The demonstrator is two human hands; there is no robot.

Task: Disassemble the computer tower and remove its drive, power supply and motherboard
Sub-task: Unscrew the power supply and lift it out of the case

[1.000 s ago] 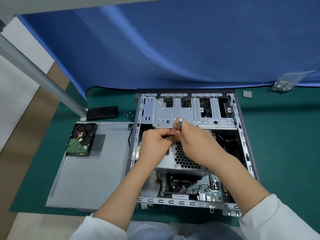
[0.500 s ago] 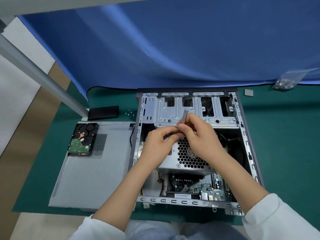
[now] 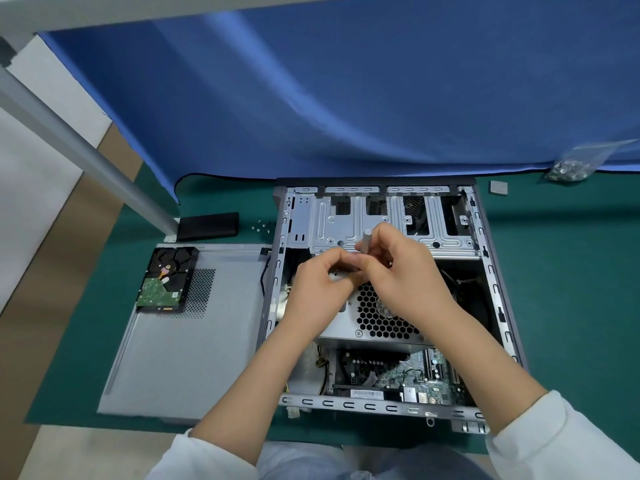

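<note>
The open computer tower (image 3: 498, 306) lies on its side on the green mat. Inside it, the grey power supply (image 3: 377, 323) with a honeycomb grille sits above the green motherboard (image 3: 419, 375). My right hand (image 3: 408, 275) grips a grey screwdriver (image 3: 365, 239) whose handle sticks up between its fingers. My left hand (image 3: 322, 285) pinches near the tool's lower end, over the top of the power supply; the tip is hidden. The removed hard drive (image 3: 166, 280) lies circuit side up on the detached side panel (image 3: 187, 341).
A black case (image 3: 209, 225) and a few loose screws (image 3: 261, 226) lie left of the tower. A clear bag of screws (image 3: 571, 168) and a small grey square (image 3: 498, 187) sit at the back right. A blue cloth (image 3: 346, 98) hangs behind; a metal leg (image 3: 86, 154) stands left.
Both hands have shifted a little away from me with the screwdriver, and its handle now tilts more upright. The tower and drive have not moved.
</note>
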